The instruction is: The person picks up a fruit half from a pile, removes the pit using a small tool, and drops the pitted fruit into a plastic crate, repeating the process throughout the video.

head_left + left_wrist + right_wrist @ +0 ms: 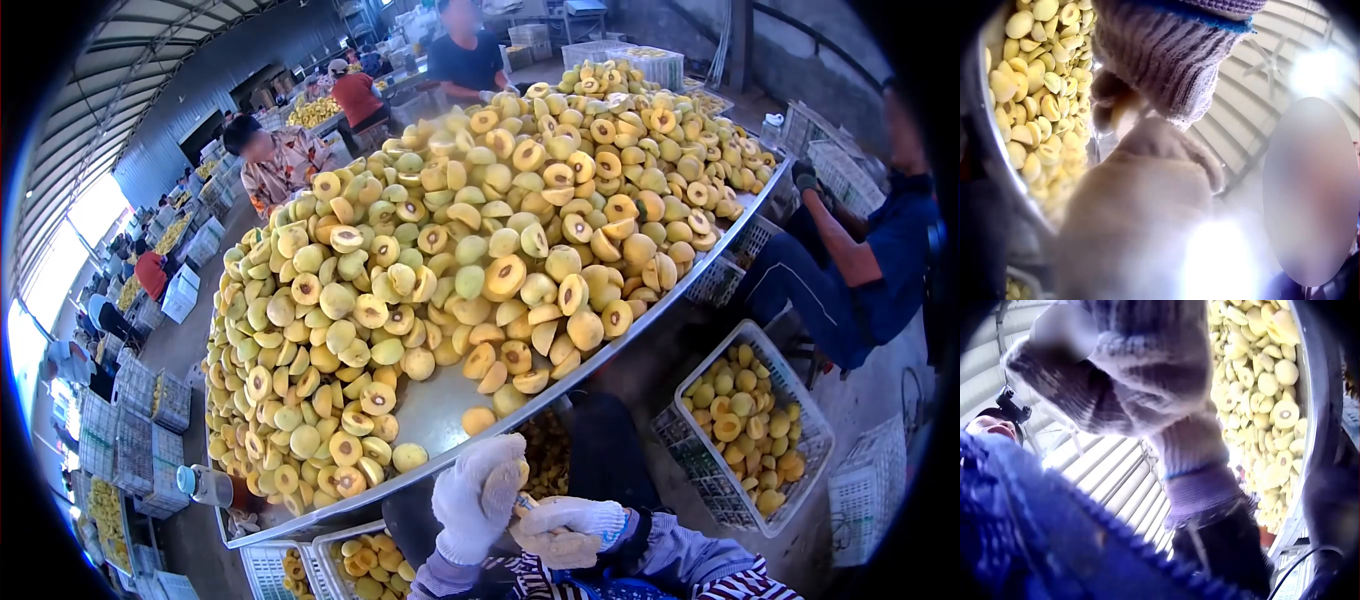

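Note:
Both hands wear white knit gloves and meet in front of the body, below the near metal rim of a table heaped with yellow peach halves [505, 275]. My left hand [475, 500] is raised, its fingers curled round a small yellow piece of peach [523, 470], mostly hidden by the glove. Just right of it and lower, my right hand [568, 530] has bent fingers and pinches a slim tan thing [521, 505] pointing at the left hand; what it is I cannot tell. In the left wrist view the blurred left glove [1141, 212] overlaps the other hand's ribbed cuff.
A white crate of peach halves [755, 430] stands on the floor to the right. Another crate [365, 565] sits under the table's near left edge, beside a capped bottle [207, 487]. One person [850, 240] sits at the right; others work around the hall.

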A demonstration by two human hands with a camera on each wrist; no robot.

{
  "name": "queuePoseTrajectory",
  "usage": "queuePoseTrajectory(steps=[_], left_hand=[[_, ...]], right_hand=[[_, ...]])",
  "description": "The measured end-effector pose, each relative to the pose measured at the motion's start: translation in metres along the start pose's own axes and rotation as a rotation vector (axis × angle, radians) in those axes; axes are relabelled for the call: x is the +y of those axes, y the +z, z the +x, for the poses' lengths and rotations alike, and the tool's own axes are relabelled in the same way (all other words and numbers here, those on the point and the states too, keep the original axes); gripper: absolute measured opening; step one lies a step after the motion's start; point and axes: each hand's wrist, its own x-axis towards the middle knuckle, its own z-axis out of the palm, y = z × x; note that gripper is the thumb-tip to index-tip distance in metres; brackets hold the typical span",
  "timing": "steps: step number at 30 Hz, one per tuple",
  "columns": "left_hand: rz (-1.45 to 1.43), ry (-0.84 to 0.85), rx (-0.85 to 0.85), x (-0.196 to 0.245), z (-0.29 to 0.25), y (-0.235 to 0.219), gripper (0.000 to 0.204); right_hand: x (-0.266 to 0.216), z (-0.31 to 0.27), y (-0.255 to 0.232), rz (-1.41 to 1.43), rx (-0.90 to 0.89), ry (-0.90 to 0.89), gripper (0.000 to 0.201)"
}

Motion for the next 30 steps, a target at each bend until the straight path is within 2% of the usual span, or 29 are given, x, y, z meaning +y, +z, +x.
queuePoseTrajectory(steps=[2, 3, 6, 9, 11, 12, 13, 14, 15, 17, 18, 19, 20, 21, 22, 24, 26, 27, 29, 30], left_hand=[[0.021, 0.191, 0.111, -0.002, -0.001, 0.006, 0.017], [0.008, 0.169, 0.096, -0.001, -0.002, 0.006, 0.018], [-0.283, -0.087, 0.004, -0.003, -0.01, 0.004, 0.021], [-0.48, 0.025, 0.175, 0.0, -0.016, 0.018, 0.028], [-0.6, -0.231, 0.061, 0.003, -0.015, 0.014, 0.035], [-0.659, -0.362, 0.003, 0.006, -0.014, 0.013, 0.039], [-0.898, -0.523, 0.075, 0.012, -0.014, 0.018, 0.049], [-0.982, -0.61, 0.096, 0.012, -0.012, 0.019, 0.05], [-1.065, -0.7, 0.119, 0.01, -0.011, 0.021, 0.051], [-1.237, -0.919, 0.113, 0.006, -0.012, 0.016, 0.054], [-1.247, -0.903, 0.113, 0.0, -0.014, 0.018, 0.054], [-1.255, -0.894, 0.117, -0.007, -0.017, 0.022, 0.054], [-1.26, -0.898, 0.127, -0.01, -0.022, 0.023, 0.054], [-1.15, -0.888, 0.144, -0.002, -0.016, 0.015, 0.054], [-1.064, -0.788, 0.183, -0.012, -0.019, 0.013, 0.051], [-0.926, -0.703, 0.348, -0.031, -0.024, -0.002, 0.05], [-0.532, -0.67, 0.48, -0.065, -0.044, -0.035, 0.051], [-0.159, -0.621, 0.514, -0.086, -0.06, -0.057, 0.036], [0.631, -0.448, 0.388, -0.138, -0.099, -0.109, 0.026], [1.041, -0.319, 0.224, -0.136, -0.094, -0.121, 0.03]], right_hand=[[0.005, -0.002, -0.004, 0.067, -0.073, 0.017, 0.039], [0.005, -0.002, -0.003, 0.092, -0.05, 0.03, 0.039], [0.005, -0.003, -0.001, 0.119, 0.01, 0.063, 0.039], [0.011, -0.002, -0.005, 0.106, 0.039, 0.061, 0.037], [0.013, 0.0, -0.004, 0.182, 0.078, 0.051, 0.035], [0.013, 0.002, -0.005, 0.134, 0.094, 0.025, 0.033], [0.013, 0.004, -0.008, 0.089, 0.111, 0.0, 0.032], [0.012, 0.006, -0.01, 0.043, 0.127, -0.026, 0.031], [0.01, 0.007, -0.01, 0.116, 0.148, 0.019, 0.028], [0.008, 0.007, -0.02, 0.066, -0.101, 0.04, 0.024], [0.007, 0.008, -0.022, 0.049, -0.227, 0.052, 0.023], [0.007, 0.009, 0.003, -0.103, 0.19, -0.003, 0.019], [0.007, 0.008, -0.012, -0.058, 0.11, 0.049, 0.019], [0.008, 0.01, -0.018, -0.038, 0.061, 0.051, 0.018], [0.006, 0.012, -0.019, -0.024, 0.011, 0.051, 0.018], [0.0, 0.008, -0.016, -0.083, 0.02, 0.004, 0.021], [-0.002, 0.007, -0.031, -0.221, 0.136, 0.068, 0.023], [0.013, 0.016, -0.044, -0.389, 0.261, -0.1, 0.02], [-0.006, 0.011, -0.03, -0.412, 0.312, 0.088, 0.022], [-0.012, 0.01, -0.026, -0.421, 0.333, 0.183, 0.023]])
